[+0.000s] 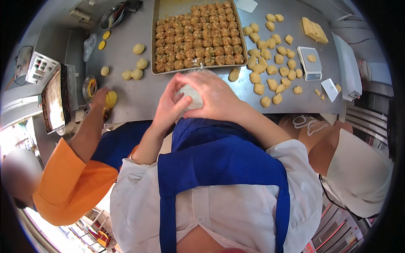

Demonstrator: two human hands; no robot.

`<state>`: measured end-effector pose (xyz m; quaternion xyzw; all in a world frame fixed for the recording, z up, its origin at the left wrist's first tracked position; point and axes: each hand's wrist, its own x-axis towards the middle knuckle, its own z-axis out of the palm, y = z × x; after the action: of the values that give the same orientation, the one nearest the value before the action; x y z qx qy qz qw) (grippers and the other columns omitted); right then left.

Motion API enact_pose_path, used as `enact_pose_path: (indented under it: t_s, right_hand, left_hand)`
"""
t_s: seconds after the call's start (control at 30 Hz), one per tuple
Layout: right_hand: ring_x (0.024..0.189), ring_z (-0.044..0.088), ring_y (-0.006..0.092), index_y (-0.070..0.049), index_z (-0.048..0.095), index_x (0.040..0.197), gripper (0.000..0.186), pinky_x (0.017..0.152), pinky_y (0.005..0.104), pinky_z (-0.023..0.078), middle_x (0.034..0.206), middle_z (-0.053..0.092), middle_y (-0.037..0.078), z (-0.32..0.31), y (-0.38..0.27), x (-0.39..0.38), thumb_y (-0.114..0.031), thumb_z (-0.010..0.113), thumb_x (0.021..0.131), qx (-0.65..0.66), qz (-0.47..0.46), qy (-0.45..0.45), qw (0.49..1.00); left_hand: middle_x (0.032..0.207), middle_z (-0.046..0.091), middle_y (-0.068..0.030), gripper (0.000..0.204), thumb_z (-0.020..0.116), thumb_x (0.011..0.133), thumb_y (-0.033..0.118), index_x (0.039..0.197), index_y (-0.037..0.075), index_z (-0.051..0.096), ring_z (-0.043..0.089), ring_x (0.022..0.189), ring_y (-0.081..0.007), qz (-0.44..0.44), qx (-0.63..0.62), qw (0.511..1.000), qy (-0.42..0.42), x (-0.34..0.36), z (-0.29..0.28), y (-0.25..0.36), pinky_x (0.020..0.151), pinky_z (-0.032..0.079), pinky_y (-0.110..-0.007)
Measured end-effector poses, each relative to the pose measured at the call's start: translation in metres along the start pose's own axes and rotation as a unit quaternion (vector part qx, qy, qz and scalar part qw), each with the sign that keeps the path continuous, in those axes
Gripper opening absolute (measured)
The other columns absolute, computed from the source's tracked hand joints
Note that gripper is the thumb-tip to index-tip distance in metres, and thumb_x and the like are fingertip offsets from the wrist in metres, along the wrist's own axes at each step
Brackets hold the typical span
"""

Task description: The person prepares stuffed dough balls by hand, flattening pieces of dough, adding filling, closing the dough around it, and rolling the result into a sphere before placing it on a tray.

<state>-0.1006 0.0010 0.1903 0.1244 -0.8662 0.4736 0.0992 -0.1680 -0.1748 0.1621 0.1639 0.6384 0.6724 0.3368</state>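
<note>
My left hand (169, 102) and my right hand (215, 95) meet in front of me at the table's near edge, fingers curved and cupped toward each other. Between them shows a pale, whitish round surface (194, 98); whether it is dough in my grip or something below my hands, I cannot tell. A clear rim pokes out just beyond my fingers. Right behind stands a metal tray (185, 72) holding rows of brown filling balls (198, 38). An oblong dough piece (234, 74) lies right of my right hand.
Many dough pieces (270, 55) lie right of the tray, near a scale (310, 63), a white scraper (330, 90) and a yellow block (314, 30). Dough balls (137, 74) lie left. A person in an orange sleeve (63, 185) reaches beside a small bowl (89, 87); another stands right.
</note>
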Motion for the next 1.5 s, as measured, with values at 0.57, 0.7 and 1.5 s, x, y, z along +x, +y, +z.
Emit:
enact_pose_path:
  t_s: [0.57,0.7,1.5]
  right_hand:
    - [0.109,0.061,0.0269,-0.016,0.056,0.132,0.075,0.093,0.04,0.045,0.125,0.058,0.011,0.029,0.001,0.008,-0.026,0.078,0.061,-0.107,-0.138,-0.104,0.979]
    - [0.105,0.062,0.0246,-0.014,0.062,0.124,0.066,0.093,0.0377,0.044,0.113,0.064,0.007,0.026,0.002,0.009,-0.025,0.076,0.06,-0.127,-0.125,-0.228,0.957]
    - [0.093,0.062,0.0185,-0.011,0.069,0.106,0.036,0.091,0.0342,0.042,0.092,0.067,0.001,0.038,0.004,-0.016,-0.026,0.062,0.074,-0.193,-0.172,-0.052,0.965]
  left_hand:
    - [0.093,0.071,-0.0129,0.031,0.045,0.087,0.014,0.105,-0.002,0.065,0.057,0.065,-0.0129,-0.168,-0.002,0.946,-0.276,-0.028,0.008,-0.002,0.057,0.045,-0.025]
    - [0.094,0.071,-0.0123,0.031,0.045,0.086,0.012,0.104,-0.001,0.065,0.056,0.067,-0.0129,-0.166,-0.027,0.954,-0.248,-0.029,0.015,-0.008,0.06,0.044,-0.026]
    - [0.096,0.068,-0.0102,0.023,0.054,0.087,0.01,0.104,-0.002,0.062,0.061,0.087,-0.019,-0.077,0.095,0.962,-0.244,-0.041,0.017,-0.02,0.08,0.05,-0.033]
